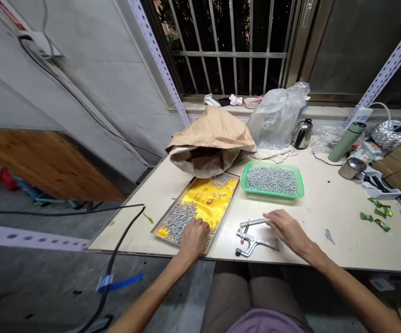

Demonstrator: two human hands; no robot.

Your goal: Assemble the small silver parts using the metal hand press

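My left hand (194, 237) rests at the near end of a shallow tray (228, 200), its fingers curled down into the small silver metal pieces (179, 221). What those fingers pinch, if anything, is hidden. Yellow printed cloth or plastic (203, 200) lines this tray, with more pieces at its far end. In my right hand (288, 231) is the upper handle of metal hand pliers (251, 243) with spread handles and a red-tipped jaw. The pliers are at the table's near edge. Behind them stands a green plastic basket (272, 194) full of similar small silver pieces.
An open brown paper sack (217, 127) slumps behind the tray. Farther back are a plastic bag (273, 115), a steel pot (302, 134) and a green flask (348, 141). Green wrappers (377, 215) lie at right. A black cable (117, 249) hangs by the left edge.
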